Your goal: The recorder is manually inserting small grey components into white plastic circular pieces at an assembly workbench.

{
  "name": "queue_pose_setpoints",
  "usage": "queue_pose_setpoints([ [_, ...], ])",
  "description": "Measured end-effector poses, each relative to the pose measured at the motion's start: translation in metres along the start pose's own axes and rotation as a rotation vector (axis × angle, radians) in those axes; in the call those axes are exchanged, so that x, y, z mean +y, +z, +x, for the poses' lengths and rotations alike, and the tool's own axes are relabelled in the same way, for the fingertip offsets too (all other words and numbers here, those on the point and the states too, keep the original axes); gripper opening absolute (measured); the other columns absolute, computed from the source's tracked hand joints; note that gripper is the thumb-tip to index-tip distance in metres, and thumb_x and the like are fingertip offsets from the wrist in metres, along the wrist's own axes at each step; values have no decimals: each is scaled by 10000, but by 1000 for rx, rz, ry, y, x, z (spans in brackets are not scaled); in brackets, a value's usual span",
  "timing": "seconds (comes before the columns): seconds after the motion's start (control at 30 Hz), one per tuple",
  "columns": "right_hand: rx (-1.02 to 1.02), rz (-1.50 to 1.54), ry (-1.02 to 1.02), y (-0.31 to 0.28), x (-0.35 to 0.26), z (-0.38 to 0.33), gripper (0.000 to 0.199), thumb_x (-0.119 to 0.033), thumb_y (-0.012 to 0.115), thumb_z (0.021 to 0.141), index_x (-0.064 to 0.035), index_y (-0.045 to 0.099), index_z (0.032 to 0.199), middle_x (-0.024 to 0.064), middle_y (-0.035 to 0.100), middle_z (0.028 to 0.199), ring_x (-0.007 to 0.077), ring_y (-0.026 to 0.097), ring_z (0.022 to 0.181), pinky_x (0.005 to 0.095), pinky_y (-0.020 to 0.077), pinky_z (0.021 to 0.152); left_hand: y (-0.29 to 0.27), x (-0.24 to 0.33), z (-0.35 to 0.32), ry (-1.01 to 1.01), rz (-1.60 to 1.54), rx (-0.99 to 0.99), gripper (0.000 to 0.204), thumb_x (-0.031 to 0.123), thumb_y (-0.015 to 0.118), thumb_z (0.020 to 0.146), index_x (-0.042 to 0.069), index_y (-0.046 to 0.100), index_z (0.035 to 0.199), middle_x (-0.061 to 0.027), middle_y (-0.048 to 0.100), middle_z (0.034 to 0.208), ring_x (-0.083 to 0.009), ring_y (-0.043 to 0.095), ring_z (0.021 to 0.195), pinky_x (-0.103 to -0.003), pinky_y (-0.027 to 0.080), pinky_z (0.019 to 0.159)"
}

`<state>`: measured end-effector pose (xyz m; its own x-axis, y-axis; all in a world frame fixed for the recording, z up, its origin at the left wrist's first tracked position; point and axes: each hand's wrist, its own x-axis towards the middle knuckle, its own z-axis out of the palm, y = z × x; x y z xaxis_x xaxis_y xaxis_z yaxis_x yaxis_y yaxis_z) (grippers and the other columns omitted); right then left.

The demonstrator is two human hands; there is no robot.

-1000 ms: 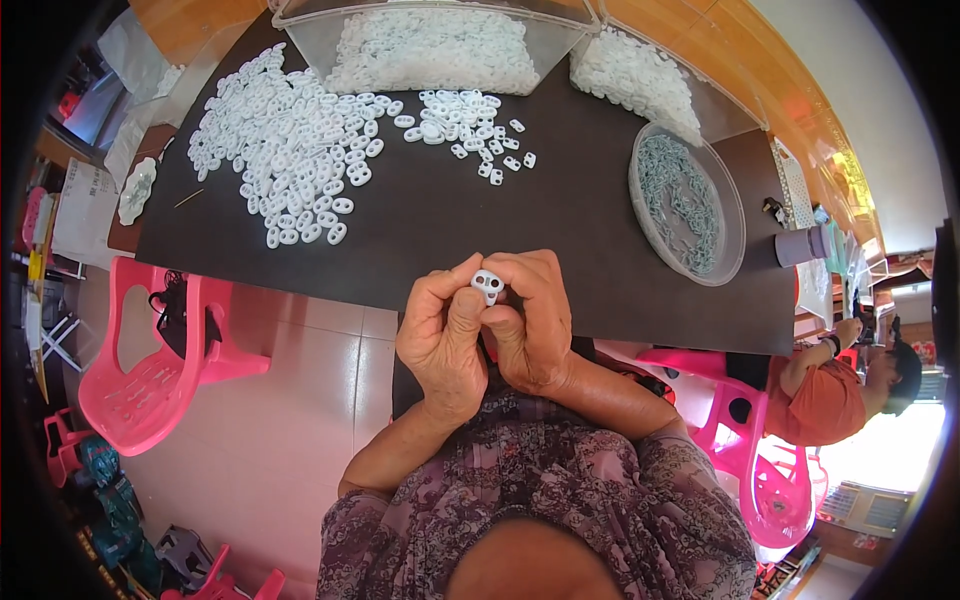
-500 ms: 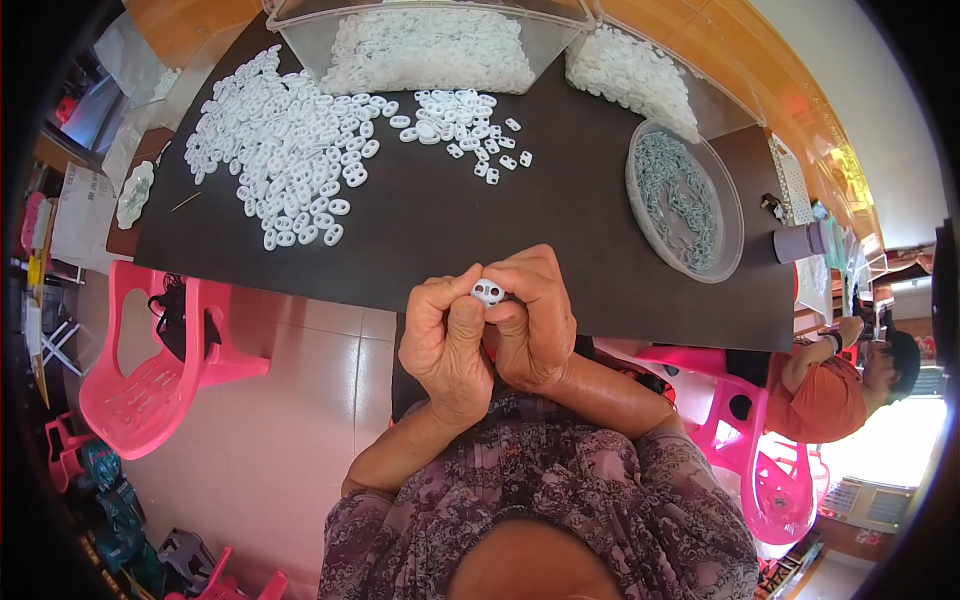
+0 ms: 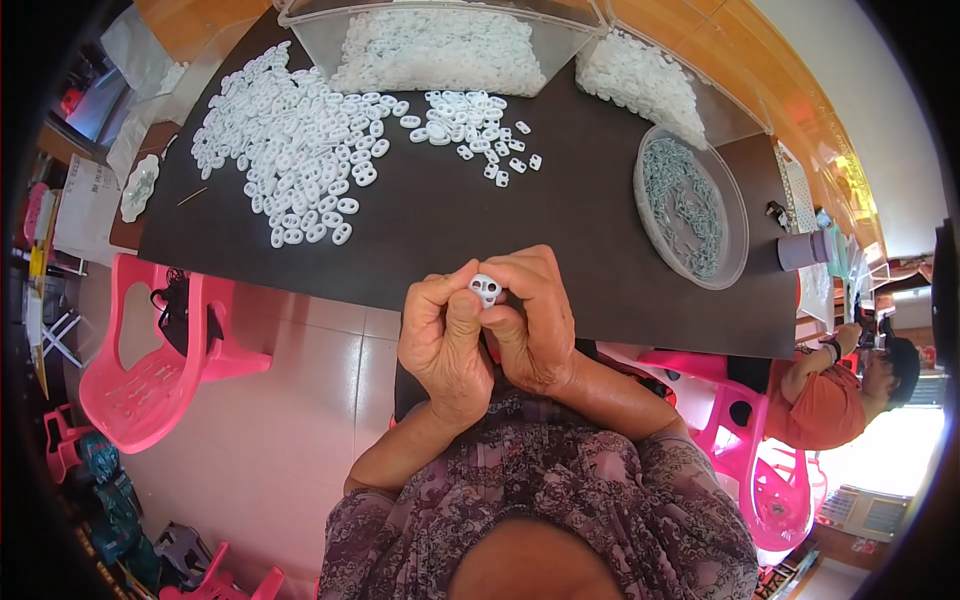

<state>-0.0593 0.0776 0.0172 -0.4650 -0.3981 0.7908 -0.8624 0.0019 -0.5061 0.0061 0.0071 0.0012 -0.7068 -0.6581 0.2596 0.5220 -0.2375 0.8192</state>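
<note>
Pinched between both hands, just off the table's near edge, is a small white two-holed plastic piece (image 3: 485, 289), its holes facing up. My left hand (image 3: 445, 345) grips its left side with thumb and forefinger. My right hand (image 3: 538, 320) holds its right side the same way, fingers curled. The underside of the piece is hidden. Beyond the hands lies a large heap of white two-holed plastic pieces (image 3: 300, 145), with a smaller group of similar pieces (image 3: 468, 122) to its right.
Two clear bins (image 3: 565, 50) of white parts stand at the table's back. A round tub (image 3: 735, 240) of small grey-green parts sits right, near a purple-grey cup (image 3: 803, 250). Pink chairs (image 3: 160, 400) flank the dark table (image 3: 400, 220). A person in orange (image 3: 825, 400) is at far right.
The white piece has turned slightly between my fingers, and more of its top shows. The right fingers have shifted a little. The whole view has moved slightly.
</note>
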Motion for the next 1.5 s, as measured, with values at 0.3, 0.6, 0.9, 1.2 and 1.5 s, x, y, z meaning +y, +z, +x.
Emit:
queue_pose_setpoints([
  [0.3, 14, 39, 36, -1, -1, -8, 222, -80, 595, 830, 35, 538, 1012, 125, 572, 873, 254, 527, 705, 324, 441, 608, 0, 3, -2, 55, 91, -46, 199, 138, 525, 921, -35, 560, 1012, -13, 519, 829, -68, 462, 757, -214, 398, 705],
  [0.6, 49, 8, -30, 7, 3, -10, 203, -39, 589, 816, 35, 533, 996, 116, 559, 840, 238, 518, 669, 326, 434, 574, 1, -4, -1, 199, 225, -17, 208, 172, 511, 930, -24, 541, 994, -18, 511, 811, -72, 447, 719, -207, 385, 665],
  [0.9, 59, 0, -30, 12, 10, -7, 250, 21, 622, 750, 31, 543, 986, 116, 567, 810, 244, 518, 649, 321, 423, 563, -1, -11, 6, 164, 216, 42, 169, 107, 496, 931, -35, 552, 1003, -19, 506, 777, -70, 435, 669, -199, 376, 599],
  [1.2, -25, 26, 185, -4, -3, 7, 172, 42, 609, 777, 23, 598, 948, 114, 597, 871, 206, 532, 730, 284, 444, 630, -8, -5, 10, 69, 192, -24, 223, 102, 497, 931, -48, 556, 1085, -55, 574, 979, -72, 512, 811, -199, 424, 709],
  [1.5, -112, -240, 177, -56, 23, 44, 158, 69, 620, 735, -4, 612, 876, 98, 600, 841, 181, 559, 725, 265, 449, 644, -8, 3, 40, -197, 290, -111, 163, 59, 549, 885, -21, 593, 1019, -67, 614, 820, -107, 571, 711, -229, 465, 630],
])
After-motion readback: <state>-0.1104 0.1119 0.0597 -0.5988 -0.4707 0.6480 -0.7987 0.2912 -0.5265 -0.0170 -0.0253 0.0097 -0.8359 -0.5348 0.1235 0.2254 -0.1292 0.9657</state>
